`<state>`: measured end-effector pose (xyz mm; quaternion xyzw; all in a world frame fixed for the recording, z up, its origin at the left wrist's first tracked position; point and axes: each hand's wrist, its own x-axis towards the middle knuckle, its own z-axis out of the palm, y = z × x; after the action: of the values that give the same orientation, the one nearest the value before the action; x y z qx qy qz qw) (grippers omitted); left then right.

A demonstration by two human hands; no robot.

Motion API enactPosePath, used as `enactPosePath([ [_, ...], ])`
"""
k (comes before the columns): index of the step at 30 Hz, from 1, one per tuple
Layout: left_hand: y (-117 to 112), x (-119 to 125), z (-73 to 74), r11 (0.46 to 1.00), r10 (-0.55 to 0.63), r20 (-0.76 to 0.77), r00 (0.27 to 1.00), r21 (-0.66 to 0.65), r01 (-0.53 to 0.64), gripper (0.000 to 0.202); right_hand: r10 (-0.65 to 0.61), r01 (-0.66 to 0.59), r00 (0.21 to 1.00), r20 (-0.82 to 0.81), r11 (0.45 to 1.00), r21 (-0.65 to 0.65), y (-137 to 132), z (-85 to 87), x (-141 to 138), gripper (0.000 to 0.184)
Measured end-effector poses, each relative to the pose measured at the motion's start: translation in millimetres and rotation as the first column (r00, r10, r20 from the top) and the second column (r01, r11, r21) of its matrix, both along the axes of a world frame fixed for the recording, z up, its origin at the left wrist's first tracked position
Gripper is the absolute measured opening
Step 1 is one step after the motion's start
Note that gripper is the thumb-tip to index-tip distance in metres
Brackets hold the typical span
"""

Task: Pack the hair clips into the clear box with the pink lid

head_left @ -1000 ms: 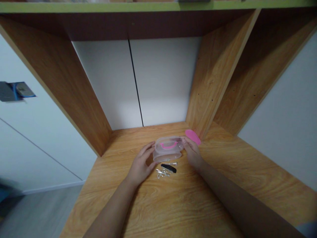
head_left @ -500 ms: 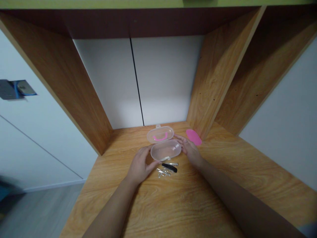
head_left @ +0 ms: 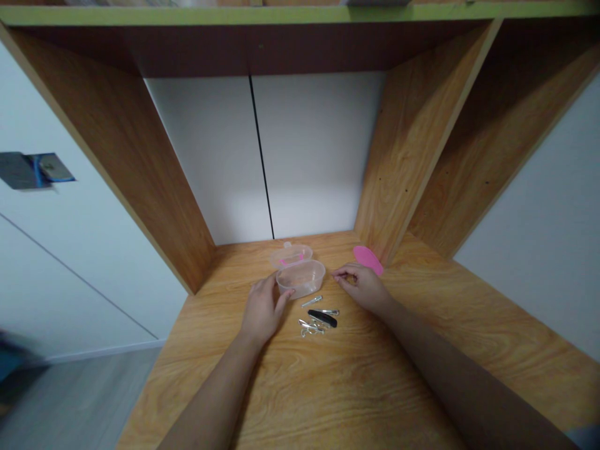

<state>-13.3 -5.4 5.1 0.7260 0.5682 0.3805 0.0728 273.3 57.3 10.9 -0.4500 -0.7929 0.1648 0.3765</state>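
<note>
A clear plastic box point(head_left: 300, 289) stands upright on the wooden desktop, its hinged lid point(head_left: 277, 257) laid back behind it. A pink handle point(head_left: 302, 257) shows through the lid. My left hand point(head_left: 263, 310) grips the box's left end, thumb on the front wall and fingers behind. To the right of the box, apart from it, my right hand point(head_left: 364, 287) is closed in a pinch; whatever it may hold is too small to make out. In front of the box lie a black hair clip point(head_left: 322, 319), a silver clip point(head_left: 312, 301) and several other silver clips point(head_left: 310, 327).
Behind my right hand, a pink oval plastic piece point(head_left: 368, 260) leans near the wooden upright panel point(head_left: 391, 156). A white back panel point(head_left: 309, 156) and a left side panel point(head_left: 126, 156) enclose the desktop point(head_left: 300, 400). A shelf point(head_left: 262, 47) runs overhead.
My right hand has let go of the box's right end and moved slightly right, its fingers now pinched. The box has shifted left and tilted back, uncovering a silver clip in front.
</note>
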Motion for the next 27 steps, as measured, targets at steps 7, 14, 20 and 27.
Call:
enactPosePath([
  [7, 0, 0, -1.6, 1.000, -0.017, -0.039, 0.999, -0.022, 0.016, 0.045, 0.232, -0.242, 0.952, 0.199, 0.970, 0.025, -15, 6.5, -18, 0.014],
  [14, 0, 1, -2.4, 0.997, -0.070, 0.010, 0.998, -0.028, 0.070, 0.041, 0.292, -0.294, 0.931, 0.221, 0.956, -0.027, -15, 1.3, -20, 0.016],
  [20, 1, 0, -3.4, 0.997, -0.062, -0.003, 0.998, -0.053, 0.062, 0.039, 0.262, -0.262, 0.943, 0.203, 0.965, -0.031, -17, 2.4, -23, 0.012],
  [27, 2, -1, -7.2, 0.998, -0.040, -0.043, 0.998, -0.059, 0.038, 0.040, 0.237, -0.235, 0.970, 0.051, 0.971, -0.046, -24, 17.8, -16, 0.004],
])
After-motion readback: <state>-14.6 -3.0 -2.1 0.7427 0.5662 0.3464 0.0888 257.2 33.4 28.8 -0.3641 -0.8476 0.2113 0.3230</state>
